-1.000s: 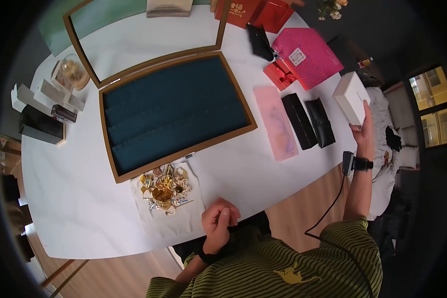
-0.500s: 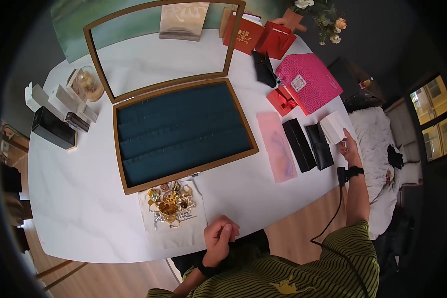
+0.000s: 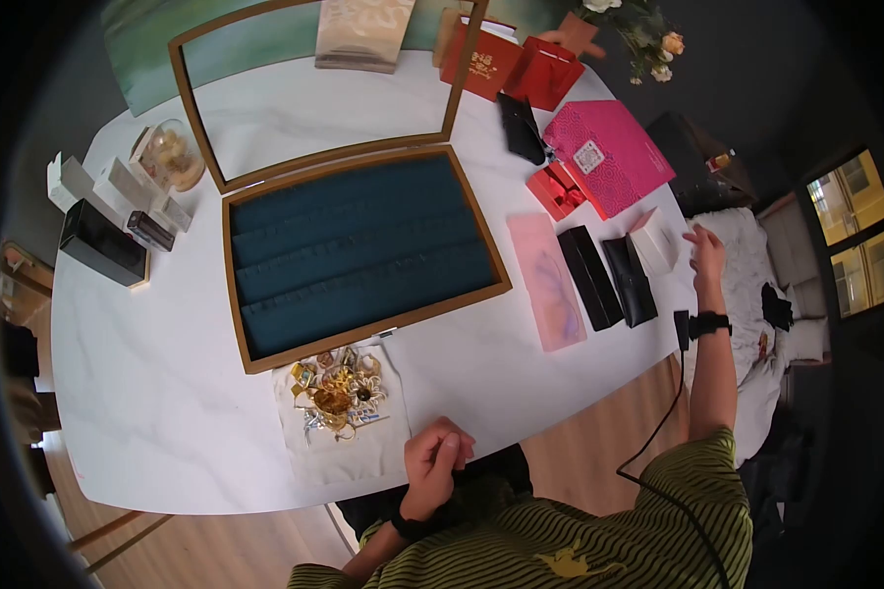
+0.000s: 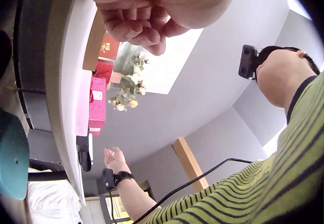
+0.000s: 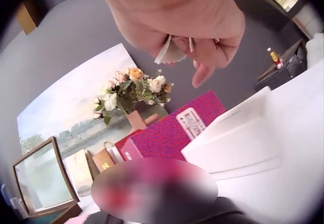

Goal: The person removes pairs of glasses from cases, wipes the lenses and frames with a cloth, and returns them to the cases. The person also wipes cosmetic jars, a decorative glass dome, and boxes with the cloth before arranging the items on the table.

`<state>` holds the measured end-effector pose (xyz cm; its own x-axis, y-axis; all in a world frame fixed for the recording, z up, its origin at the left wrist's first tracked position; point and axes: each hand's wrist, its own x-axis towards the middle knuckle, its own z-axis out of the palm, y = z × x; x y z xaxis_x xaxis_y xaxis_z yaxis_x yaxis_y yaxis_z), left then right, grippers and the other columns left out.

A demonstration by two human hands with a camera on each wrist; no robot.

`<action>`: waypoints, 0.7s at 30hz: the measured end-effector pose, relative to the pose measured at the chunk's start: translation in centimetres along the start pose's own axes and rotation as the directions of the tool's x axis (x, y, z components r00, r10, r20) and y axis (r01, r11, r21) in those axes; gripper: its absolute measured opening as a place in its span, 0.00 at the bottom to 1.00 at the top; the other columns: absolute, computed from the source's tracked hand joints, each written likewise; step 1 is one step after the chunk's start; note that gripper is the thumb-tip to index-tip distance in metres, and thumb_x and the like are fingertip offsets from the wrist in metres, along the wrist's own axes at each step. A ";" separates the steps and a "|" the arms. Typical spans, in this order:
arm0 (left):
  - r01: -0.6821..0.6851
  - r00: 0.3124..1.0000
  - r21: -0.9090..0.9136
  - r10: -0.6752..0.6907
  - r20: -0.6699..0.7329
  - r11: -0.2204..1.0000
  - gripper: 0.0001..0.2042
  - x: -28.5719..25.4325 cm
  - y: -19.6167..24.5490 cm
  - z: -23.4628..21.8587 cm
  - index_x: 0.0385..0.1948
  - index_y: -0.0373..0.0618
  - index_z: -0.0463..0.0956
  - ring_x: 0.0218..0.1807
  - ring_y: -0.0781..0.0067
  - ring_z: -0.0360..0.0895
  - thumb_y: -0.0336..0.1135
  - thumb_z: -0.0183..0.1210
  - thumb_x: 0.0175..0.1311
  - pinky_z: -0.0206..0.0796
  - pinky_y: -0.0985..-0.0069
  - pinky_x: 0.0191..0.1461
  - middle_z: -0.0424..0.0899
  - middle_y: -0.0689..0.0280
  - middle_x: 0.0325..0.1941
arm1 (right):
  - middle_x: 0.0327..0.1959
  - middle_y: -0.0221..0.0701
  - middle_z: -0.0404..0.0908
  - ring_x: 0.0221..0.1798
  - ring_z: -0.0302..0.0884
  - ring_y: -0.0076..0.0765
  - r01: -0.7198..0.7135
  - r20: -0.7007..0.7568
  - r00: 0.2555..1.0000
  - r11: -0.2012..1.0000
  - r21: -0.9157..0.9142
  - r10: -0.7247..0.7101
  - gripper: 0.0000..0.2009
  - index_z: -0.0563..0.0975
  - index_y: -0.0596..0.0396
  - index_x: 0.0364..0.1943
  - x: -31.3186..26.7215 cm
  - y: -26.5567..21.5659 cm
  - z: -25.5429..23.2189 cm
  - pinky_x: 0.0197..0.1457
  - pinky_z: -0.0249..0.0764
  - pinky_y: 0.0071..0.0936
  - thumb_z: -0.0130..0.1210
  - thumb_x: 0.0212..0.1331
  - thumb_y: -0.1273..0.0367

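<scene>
White box [image 3: 653,240] set down at the counter's right edge, just beside two black cases [image 3: 609,277]. Right hand [image 3: 705,250] hovers beside it, fingers loosely spread, off the box; something small and pale seems pinched, unclear. Left hand [image 3: 437,461] curled, empty, at near edge. Placing step judged done; withdrawal needed next.
</scene>
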<state>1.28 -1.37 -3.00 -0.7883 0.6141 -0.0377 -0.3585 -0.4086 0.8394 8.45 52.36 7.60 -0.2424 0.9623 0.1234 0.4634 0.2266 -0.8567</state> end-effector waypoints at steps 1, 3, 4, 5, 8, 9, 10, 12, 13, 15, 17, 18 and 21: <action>0.009 1.000 0.002 -0.009 0.008 1.000 0.10 0.0 0.0 0.0 0.27 0.35 0.73 0.19 0.84 0.64 0.24 0.43 0.66 0.57 0.85 0.24 0.74 0.66 0.24 | 0.33 0.28 0.84 0.21 0.57 0.15 -0.030 0.087 0.996 0.999 -0.021 0.032 0.21 0.76 0.55 0.48 -0.7 -1.5 0.9 0.21 0.52 0.16 0.55 0.57 0.54; -0.013 1.000 0.012 0.013 -0.004 1.000 0.11 0.0 0.0 0.1 0.26 0.35 0.73 0.19 0.84 0.63 0.24 0.43 0.66 0.57 0.85 0.24 0.73 0.66 0.24 | 0.34 0.29 0.84 0.20 0.57 0.15 -0.065 0.204 0.977 0.998 0.017 0.060 0.27 0.74 0.58 0.49 -1.1 -3.2 2.7 0.20 0.51 0.14 0.56 0.56 0.49; -0.005 1.000 0.019 0.004 0.003 1.000 0.11 -0.1 -0.1 0.1 0.26 0.35 0.73 0.19 0.84 0.63 0.24 0.43 0.66 0.57 0.85 0.24 0.73 0.66 0.24 | 0.34 0.32 0.84 0.16 0.54 0.13 -0.015 0.227 0.974 1.000 0.018 0.011 0.27 0.74 0.59 0.47 -1.4 -4.1 3.5 0.17 0.48 0.13 0.56 0.56 0.48; -0.021 1.000 0.013 0.021 -0.011 1.000 0.11 -0.1 -0.2 0.2 0.26 0.35 0.73 0.19 0.84 0.63 0.24 0.43 0.66 0.56 0.85 0.23 0.73 0.66 0.24 | 0.33 0.34 0.84 0.13 0.51 0.12 0.048 0.194 0.980 0.999 -0.008 -0.046 0.27 0.73 0.60 0.46 -1.1 -4.4 4.4 0.15 0.46 0.13 0.55 0.56 0.48; -0.051 0.998 0.018 0.051 -0.026 0.999 0.10 -0.1 -0.5 0.0 0.26 0.35 0.73 0.19 0.84 0.63 0.24 0.43 0.66 0.56 0.85 0.23 0.73 0.66 0.23 | 0.30 0.33 0.84 0.15 0.53 0.14 0.041 0.224 0.974 0.999 -0.010 -0.038 0.30 0.72 0.64 0.46 -0.5 -6.0 5.8 0.17 0.48 0.15 0.57 0.54 0.47; -0.058 0.998 0.016 0.059 -0.024 0.998 0.10 -0.1 -0.5 0.0 0.26 0.35 0.73 0.19 0.84 0.63 0.24 0.43 0.66 0.56 0.85 0.23 0.73 0.65 0.24 | 0.32 0.34 0.82 0.16 0.56 0.14 -0.036 0.270 0.962 0.998 -0.053 0.049 0.32 0.72 0.64 0.46 0.1 -6.0 6.3 0.17 0.47 0.15 0.58 0.53 0.46; -0.059 0.998 0.018 0.060 -0.021 0.998 0.10 -0.1 -0.5 0.1 0.26 0.35 0.73 0.19 0.84 0.63 0.24 0.43 0.66 0.56 0.85 0.23 0.73 0.65 0.24 | 0.35 0.35 0.81 0.17 0.59 0.14 -0.110 0.310 0.941 0.989 -0.101 0.136 0.34 0.71 0.65 0.46 0.4 -6.0 6.7 0.17 0.46 0.14 0.59 0.51 0.44; -0.061 0.998 0.013 0.061 -0.023 0.998 0.10 0.1 -0.4 0.2 0.26 0.35 0.73 0.19 0.84 0.63 0.24 0.43 0.67 0.56 0.85 0.23 0.73 0.65 0.24 | 0.38 0.35 0.79 0.19 0.64 0.16 -0.173 0.301 0.934 0.981 -0.091 0.193 0.36 0.71 0.64 0.46 0.7 -5.6 7.9 0.17 0.46 0.14 0.59 0.49 0.42; -0.063 0.998 0.016 0.063 -0.021 0.998 0.10 0.1 -0.5 0.2 0.26 0.35 0.73 0.19 0.84 0.63 0.24 0.43 0.67 0.56 0.85 0.23 0.73 0.65 0.24 | 0.40 0.36 0.76 0.21 0.69 0.18 -0.236 0.296 0.921 0.968 -0.084 0.251 0.37 0.70 0.63 0.46 0.9 -5.3 8.6 0.17 0.47 0.14 0.60 0.47 0.40; -0.078 0.996 0.006 0.078 -0.032 0.997 0.10 0.0 -0.6 0.2 0.26 0.35 0.73 0.18 0.84 0.63 0.24 0.44 0.67 0.56 0.85 0.23 0.73 0.65 0.24 | 0.45 0.34 0.70 0.23 0.75 0.24 -0.241 0.314 0.919 0.970 -0.028 0.237 0.34 0.70 0.60 0.44 2.0 -4.0 9.1 0.16 0.45 0.13 0.59 0.49 0.41; -0.074 0.997 0.011 0.074 -0.029 0.997 0.10 0.0 -0.5 0.1 0.26 0.35 0.73 0.18 0.84 0.63 0.24 0.44 0.67 0.56 0.85 0.23 0.73 0.65 0.24 | 0.38 0.34 0.74 0.22 0.76 0.25 -0.378 0.488 0.827 0.919 0.115 0.279 0.29 0.70 0.55 0.42 2.4 -3.8 9.4 0.12 0.46 0.10 0.57 0.53 0.43; -0.066 0.998 0.012 0.066 -0.020 0.998 0.10 0.0 -0.4 0.1 0.26 0.35 0.73 0.18 0.84 0.63 0.24 0.43 0.67 0.56 0.85 0.23 0.73 0.65 0.24 | 0.38 0.34 0.74 0.22 0.76 0.25 -0.377 0.490 0.826 0.919 0.117 0.277 0.29 0.70 0.55 0.42 2.6 -3.7 9.6 0.12 0.46 0.10 0.57 0.53 0.43; -0.050 0.998 0.019 0.050 -0.023 0.999 0.11 0.1 -0.2 0.4 0.26 0.35 0.73 0.18 0.84 0.63 0.24 0.43 0.67 0.56 0.85 0.23 0.73 0.65 0.24 | 0.29 0.32 0.77 0.20 0.75 0.26 -0.563 0.661 0.679 0.804 0.190 0.320 0.24 0.71 0.50 0.39 3.4 -3.0 9.8 0.08 0.48 0.08 0.56 0.55 0.44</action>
<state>1.43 -0.96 -2.95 -0.8168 0.5769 -0.0080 -0.3090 -0.4256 0.8505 -2.12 53.44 5.68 -0.5796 0.6267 -0.5209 0.3471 -0.3884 -0.8536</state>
